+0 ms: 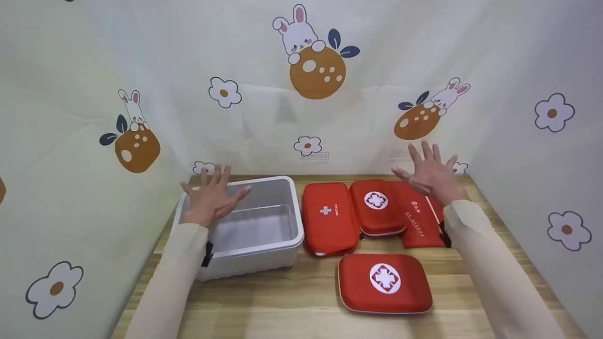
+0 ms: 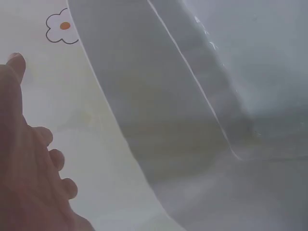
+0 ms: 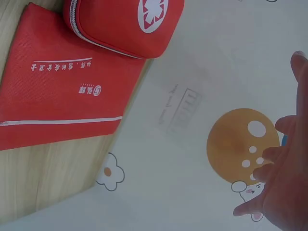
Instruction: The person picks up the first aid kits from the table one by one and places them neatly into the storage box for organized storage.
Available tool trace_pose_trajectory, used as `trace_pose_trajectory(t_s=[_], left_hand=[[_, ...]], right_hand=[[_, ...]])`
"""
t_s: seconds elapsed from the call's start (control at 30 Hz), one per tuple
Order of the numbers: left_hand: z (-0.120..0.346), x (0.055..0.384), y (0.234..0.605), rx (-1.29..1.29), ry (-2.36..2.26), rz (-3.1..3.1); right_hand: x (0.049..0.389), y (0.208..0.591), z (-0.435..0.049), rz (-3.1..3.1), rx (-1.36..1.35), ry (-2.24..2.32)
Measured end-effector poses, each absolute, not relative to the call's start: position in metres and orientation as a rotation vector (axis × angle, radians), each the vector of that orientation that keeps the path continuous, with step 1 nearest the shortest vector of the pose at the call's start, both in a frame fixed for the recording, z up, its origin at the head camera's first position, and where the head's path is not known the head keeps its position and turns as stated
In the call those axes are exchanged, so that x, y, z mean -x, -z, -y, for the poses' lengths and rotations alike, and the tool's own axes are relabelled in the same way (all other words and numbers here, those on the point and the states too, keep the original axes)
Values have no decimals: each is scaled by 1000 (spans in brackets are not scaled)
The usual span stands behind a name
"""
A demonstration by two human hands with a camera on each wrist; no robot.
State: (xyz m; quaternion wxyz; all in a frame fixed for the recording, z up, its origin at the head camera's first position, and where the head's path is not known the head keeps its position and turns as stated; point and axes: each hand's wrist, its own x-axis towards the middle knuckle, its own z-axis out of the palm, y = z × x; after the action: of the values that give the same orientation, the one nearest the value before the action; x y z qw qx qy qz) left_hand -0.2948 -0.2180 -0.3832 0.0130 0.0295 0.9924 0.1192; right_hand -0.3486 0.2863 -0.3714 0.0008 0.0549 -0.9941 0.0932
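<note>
Fingers spread, my left hand is raised over the left part of a grey plastic bin and holds nothing. My right hand, likewise spread and holding nothing, is up above a flat red pouch at the back right. Beside that pouch lie a red zippered first-aid case with a round white cross emblem and a longer red case with a small white cross. Nearer the front rests another red first-aid case. In the right wrist view, the first-aid case overlaps the pouch.
A wooden table carries everything. Pale curtains printed with rabbits, oranges and flowers stand close at the back, left and right. The bin's raised rim adjoins the long red case.
</note>
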Motion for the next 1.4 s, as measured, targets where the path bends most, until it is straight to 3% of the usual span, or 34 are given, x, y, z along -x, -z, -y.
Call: trace_pose_trajectory(t_s=[0.93,1.4], left_hand=[[275,239,403,25,-699,-2920],[298,222,426,104,-925,-2812]], right_hand=[[311,409,-280,3078,-167,-496],[287,442,-283,3180,-405,-525]])
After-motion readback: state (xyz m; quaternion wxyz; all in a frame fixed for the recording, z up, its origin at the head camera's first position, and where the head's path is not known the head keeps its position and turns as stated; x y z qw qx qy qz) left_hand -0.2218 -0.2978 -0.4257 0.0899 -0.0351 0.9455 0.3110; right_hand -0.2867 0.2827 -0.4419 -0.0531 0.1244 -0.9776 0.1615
